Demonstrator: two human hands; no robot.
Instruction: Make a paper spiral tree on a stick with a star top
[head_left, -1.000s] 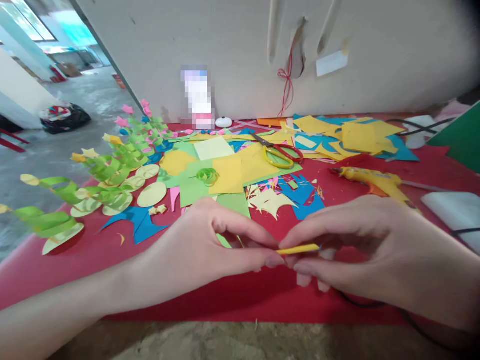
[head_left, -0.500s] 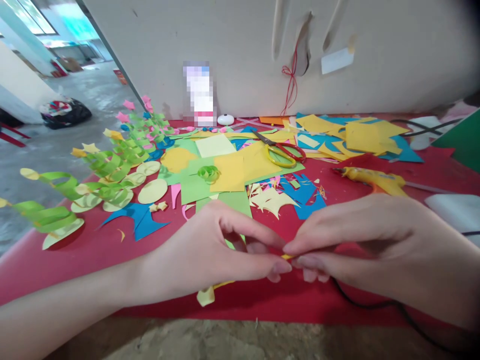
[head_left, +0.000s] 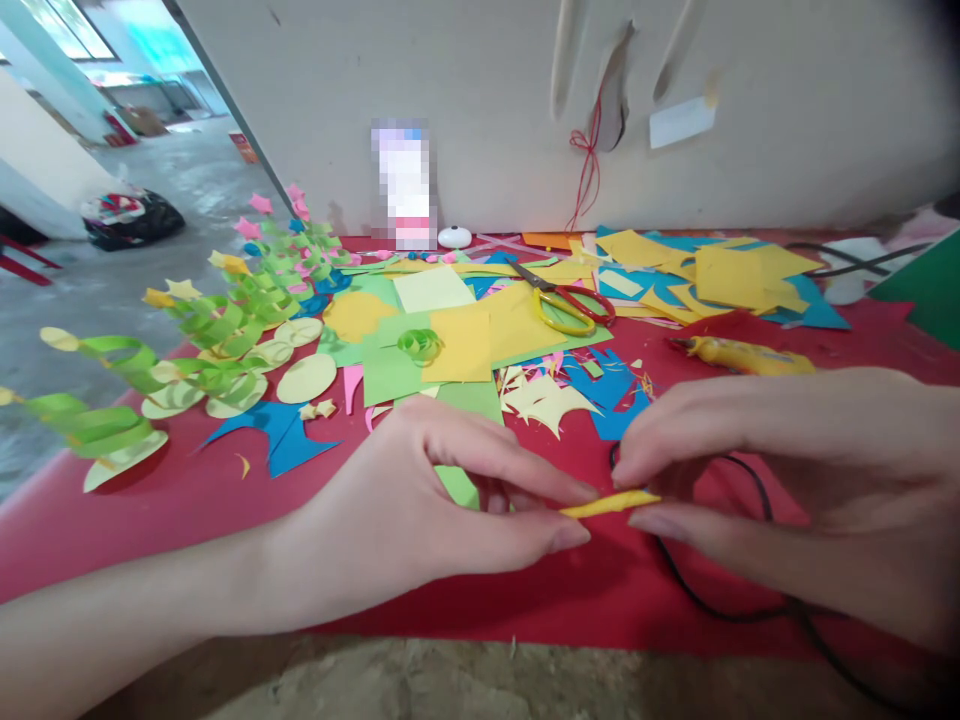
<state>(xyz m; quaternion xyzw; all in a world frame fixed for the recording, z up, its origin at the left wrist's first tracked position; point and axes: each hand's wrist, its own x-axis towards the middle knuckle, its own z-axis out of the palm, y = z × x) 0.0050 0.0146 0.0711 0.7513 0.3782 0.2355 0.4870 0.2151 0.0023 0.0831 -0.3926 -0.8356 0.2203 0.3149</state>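
My left hand (head_left: 465, 490) pinches one end of a small yellow paper strip (head_left: 607, 503) between thumb and fingertips. Around the strip's other end are the thumb and forefinger of my right hand (head_left: 780, 480), pressing it from below and above. The strip is stretched out nearly level between the hands, over the red tabletop (head_left: 525, 600). Just beyond my right hand lies a yellow glue gun (head_left: 750, 355), partly covered by that hand. Pale and blue paper scraps (head_left: 551, 400) lie ahead of my fingers.
Green paper spirals on pale round bases (head_left: 124, 460) stand along the left edge. Red-and-yellow scissors (head_left: 566, 305) rest on coloured sheets. A blurred phone-like screen (head_left: 405, 185) leans on the back panel (head_left: 495, 100). A black cord (head_left: 720, 605) runs under my right hand.
My right hand has moved right and its fingers have parted somewhat, showing more of the yellow strip. The pale-yellow star-like piece hanging below my left hand is no longer visible.
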